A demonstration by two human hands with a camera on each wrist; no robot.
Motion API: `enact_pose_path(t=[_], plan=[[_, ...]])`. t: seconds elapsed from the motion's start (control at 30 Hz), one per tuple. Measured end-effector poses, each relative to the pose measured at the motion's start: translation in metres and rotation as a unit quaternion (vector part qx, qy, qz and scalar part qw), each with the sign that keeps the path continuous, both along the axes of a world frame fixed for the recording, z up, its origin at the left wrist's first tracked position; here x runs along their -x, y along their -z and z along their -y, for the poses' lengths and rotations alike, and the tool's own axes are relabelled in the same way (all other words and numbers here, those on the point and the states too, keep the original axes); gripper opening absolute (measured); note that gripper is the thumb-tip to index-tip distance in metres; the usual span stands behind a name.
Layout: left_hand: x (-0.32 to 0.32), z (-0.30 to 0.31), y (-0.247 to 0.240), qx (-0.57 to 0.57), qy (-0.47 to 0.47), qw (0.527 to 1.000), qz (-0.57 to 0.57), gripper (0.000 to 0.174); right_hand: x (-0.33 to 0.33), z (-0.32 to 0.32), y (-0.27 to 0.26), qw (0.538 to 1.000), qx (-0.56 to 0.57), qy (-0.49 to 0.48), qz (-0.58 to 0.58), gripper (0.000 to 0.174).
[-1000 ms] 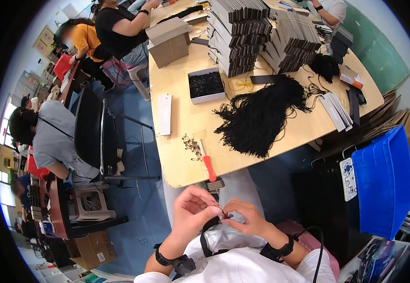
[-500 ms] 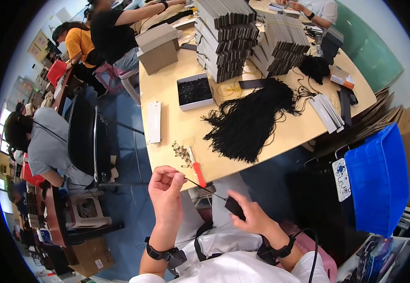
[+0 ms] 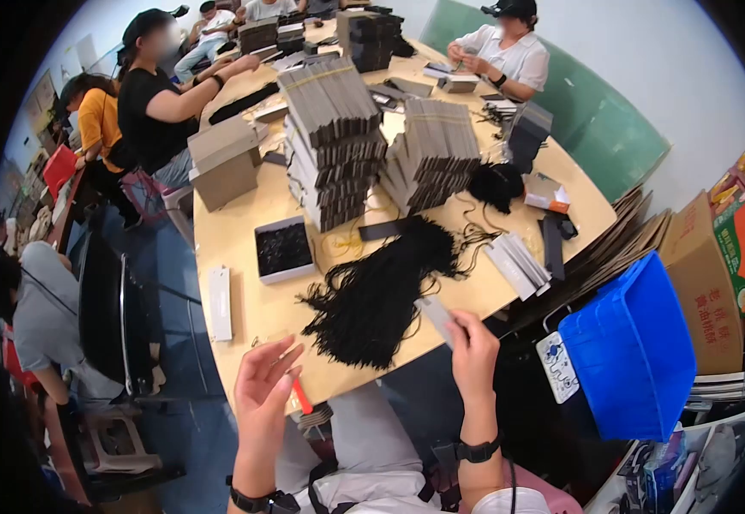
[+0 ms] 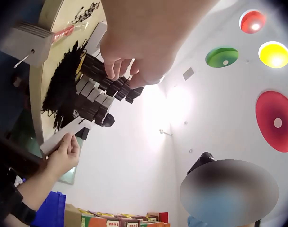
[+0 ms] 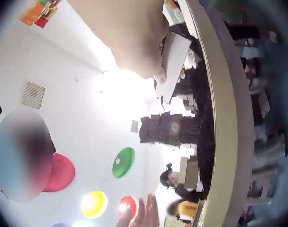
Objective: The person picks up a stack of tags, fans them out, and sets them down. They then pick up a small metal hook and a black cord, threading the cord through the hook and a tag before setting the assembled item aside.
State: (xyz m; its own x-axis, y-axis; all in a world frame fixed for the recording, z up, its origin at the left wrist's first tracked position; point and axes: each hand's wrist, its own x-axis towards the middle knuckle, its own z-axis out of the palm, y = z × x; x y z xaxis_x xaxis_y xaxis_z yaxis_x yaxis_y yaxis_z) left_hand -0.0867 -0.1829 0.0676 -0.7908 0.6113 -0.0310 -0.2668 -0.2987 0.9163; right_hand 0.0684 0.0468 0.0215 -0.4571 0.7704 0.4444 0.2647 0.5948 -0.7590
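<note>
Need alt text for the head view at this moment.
A person's right hand holds a flat gray strip near the table's edge; the left hand is open beside a red handle. Beyond lie black cords, an open box of small black pieces and tall gray stacks, with other people farther back.

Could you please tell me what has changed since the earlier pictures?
The right hand has moved forward, away from the left hand, and holds a pale grey strip; whether it is the earlier dark piece, I cannot tell. The left hand has let go of the thin cord and holds nothing visible. The black cord bundle, red-handled tool and small box stay in place.
</note>
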Motion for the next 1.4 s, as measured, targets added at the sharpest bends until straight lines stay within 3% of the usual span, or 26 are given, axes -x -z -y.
enact_pose_path(t=[0.17,0.23,0.3,0.37,0.43,0.5,0.63,0.87,0.97,1.07,1.17,1.23,1.3,1.4], plan=[[0.041,0.034,0.028,0.17,-0.079,0.966,-0.179,0.018,-0.016,-0.098,0.011,0.981,-0.101,0.162,0.043,0.012],[0.061,0.048,0.043,0.242,-0.123,0.934,-0.232,0.019,-0.018,-0.127,0.021,0.964,-0.155,0.18,0.119,0.013],[0.076,0.054,0.032,0.404,-0.174,0.808,-0.392,0.023,-0.033,-0.173,0.056,0.936,-0.252,0.132,0.208,0.016],[0.094,0.057,0.049,0.447,-0.216,0.724,-0.479,0.029,-0.017,-0.16,0.027,0.905,-0.231,0.217,0.283,0.019],[0.098,0.049,0.05,0.491,-0.232,0.69,-0.478,0.031,-0.009,-0.151,0.018,0.924,-0.27,0.212,0.167,0.019],[0.103,0.044,0.05,0.512,-0.223,0.676,-0.481,0.032,-0.001,-0.135,0.015,0.935,-0.266,0.19,0.138,0.017],[0.109,0.034,0.044,0.593,-0.166,0.646,-0.452,0.036,0.016,-0.083,0.006,0.969,-0.215,-0.027,0.12,0.01],[0.113,0.038,0.049,0.575,-0.172,0.656,-0.458,0.033,0.065,0.018,-0.01,0.935,-0.231,-0.258,0.069,0.016],[0.105,0.039,0.042,0.543,-0.212,0.683,-0.441,0.026,0.082,0.041,-0.012,0.903,-0.257,-0.324,0.116,0.014],[0.09,0.047,0.042,0.448,-0.183,0.711,-0.511,0.017,0.095,0.05,-0.007,0.875,-0.27,-0.362,0.175,0.013],[0.065,0.049,0.03,0.445,-0.155,0.697,-0.54,0.015,0.099,0.052,-0.003,0.864,-0.284,-0.372,0.186,0.009],[0.057,0.055,0.036,0.425,-0.128,0.723,-0.53,0.015,0.1,0.054,-0.003,0.867,-0.284,-0.372,0.17,0.009],[0.051,0.059,0.045,0.391,-0.007,0.76,-0.519,0.015,0.101,0.056,-0.005,0.87,-0.284,-0.372,0.156,0.008],[0.045,0.056,0.049,0.378,0.017,0.784,-0.492,0.013,0.104,0.067,-0.017,0.883,-0.267,-0.368,0.119,0.009]])
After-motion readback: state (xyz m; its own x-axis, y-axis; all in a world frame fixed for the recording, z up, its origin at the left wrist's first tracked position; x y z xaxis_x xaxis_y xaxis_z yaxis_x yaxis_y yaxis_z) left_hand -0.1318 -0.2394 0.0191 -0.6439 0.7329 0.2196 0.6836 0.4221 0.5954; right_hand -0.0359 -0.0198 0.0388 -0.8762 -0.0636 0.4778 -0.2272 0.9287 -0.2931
